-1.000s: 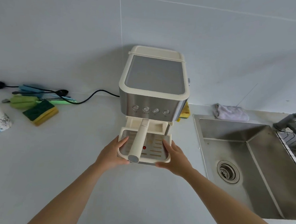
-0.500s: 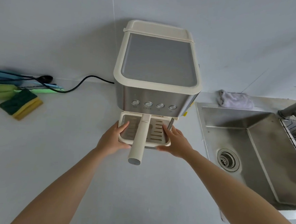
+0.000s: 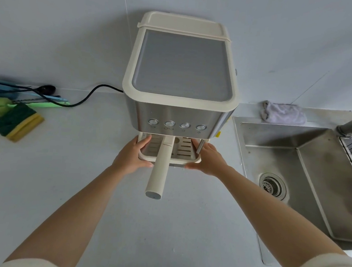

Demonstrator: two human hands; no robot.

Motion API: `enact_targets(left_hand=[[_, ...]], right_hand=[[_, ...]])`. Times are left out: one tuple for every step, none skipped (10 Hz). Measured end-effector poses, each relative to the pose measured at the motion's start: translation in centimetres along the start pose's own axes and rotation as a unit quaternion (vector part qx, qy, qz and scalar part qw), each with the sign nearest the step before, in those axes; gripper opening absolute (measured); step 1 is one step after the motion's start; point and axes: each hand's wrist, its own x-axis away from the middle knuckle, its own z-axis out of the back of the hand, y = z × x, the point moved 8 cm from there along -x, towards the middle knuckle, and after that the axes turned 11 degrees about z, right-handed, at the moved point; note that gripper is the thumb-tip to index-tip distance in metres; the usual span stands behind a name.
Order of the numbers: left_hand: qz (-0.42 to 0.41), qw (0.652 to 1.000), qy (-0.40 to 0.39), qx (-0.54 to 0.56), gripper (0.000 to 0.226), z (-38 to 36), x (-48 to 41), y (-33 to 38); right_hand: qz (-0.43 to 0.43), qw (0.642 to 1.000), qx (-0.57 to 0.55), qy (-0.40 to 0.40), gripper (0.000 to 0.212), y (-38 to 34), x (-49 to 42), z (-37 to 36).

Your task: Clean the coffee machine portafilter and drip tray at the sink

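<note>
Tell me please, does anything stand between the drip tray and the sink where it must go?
Nothing visible lies on the counter between the drip tray and the sink. The left hand and right hand grip the tray's sides. Only the portafilter handle juts out above its front, and the steam wand hangs by its right corner.

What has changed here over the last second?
Mostly the view: the person's head came closer and higher over the coffee machine, so it fills more of the picture. The left hand and right hand still grip the drip tray at its two sides; whether it slid at all I cannot tell. The handle still sticks out of the machine, and the sink is as before.
</note>
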Motion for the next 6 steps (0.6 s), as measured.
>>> enact_targets(left_hand=[[-0.003,1.000,0.003,0.004,0.089,-0.1,0.0,-0.1],[-0.006,1.000,0.002,-0.011,0.089,-0.1,0.0,0.0],[-0.010,0.997,0.007,-0.080,0.090,-0.1,0.1,0.1],[0.019,0.985,0.022,-0.169,0.088,-0.1,0.8,0.0],[0.058,0.980,0.038,-0.186,0.085,-0.2,2.2,-0.2],[0.068,0.974,0.041,-0.211,0.086,-0.2,4.3,0.0]], right_hand=[[0.003,1.000,0.006,-0.002,0.091,0.3,-0.2,-0.3],[0.001,1.000,0.010,-0.002,0.091,0.4,-0.1,-0.3],[-0.003,1.000,0.020,0.005,0.091,0.4,0.1,-0.3],[-0.012,1.000,0.028,-0.002,0.090,0.0,0.7,-0.5],[-0.012,0.999,0.037,-0.007,0.089,-0.3,1.7,-1.0],[-0.008,0.999,0.037,-0.016,0.084,-1.2,3.8,-1.2]])
